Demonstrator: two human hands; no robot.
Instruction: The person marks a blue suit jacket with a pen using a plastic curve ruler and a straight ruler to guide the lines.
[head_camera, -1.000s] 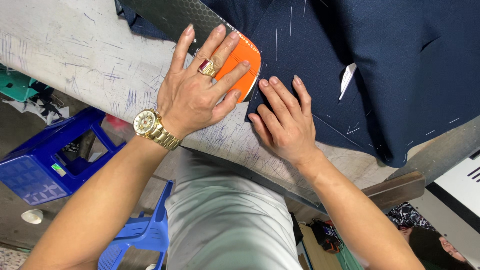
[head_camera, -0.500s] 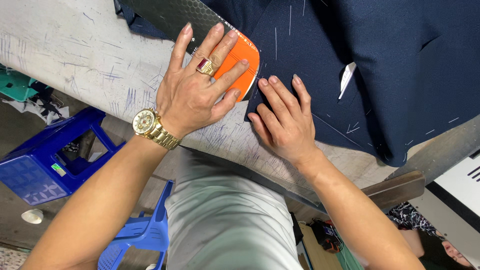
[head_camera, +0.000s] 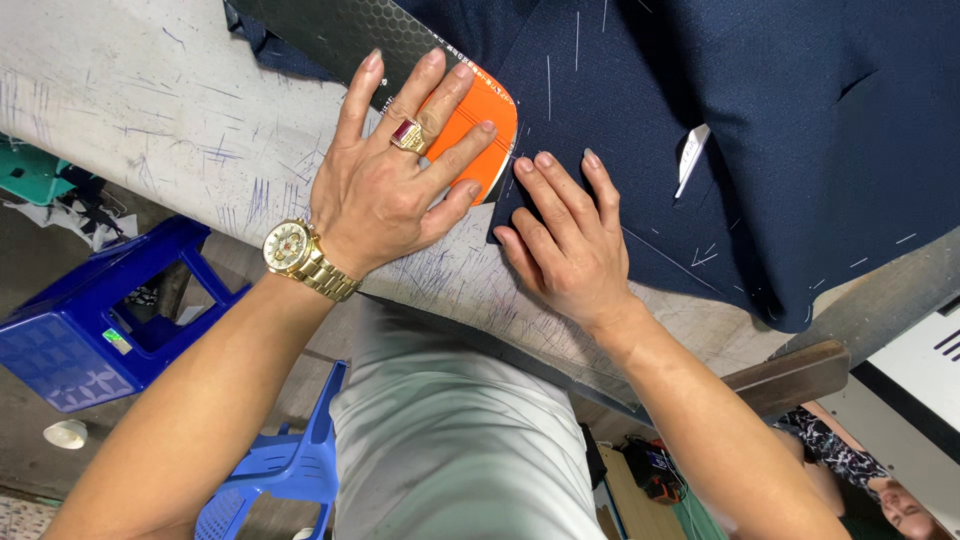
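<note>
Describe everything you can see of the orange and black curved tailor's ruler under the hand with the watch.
The flat curved ruler with an orange rounded end and black honeycomb-patterned body looks like stiff plastic. It lies flat on the pen-marked white worktable, running up and left toward the picture's top edge. Fine scale marks line its clear outer edge. The left hand, wearing a gold watch and a red-stoned ring, presses spread fingers on the orange end. That end lies against the edge of the navy blue chalk-marked cloth, which the right hand holds flat.

Two hands (head_camera: 390, 195), two blue stools (head_camera: 95, 320).
</note>
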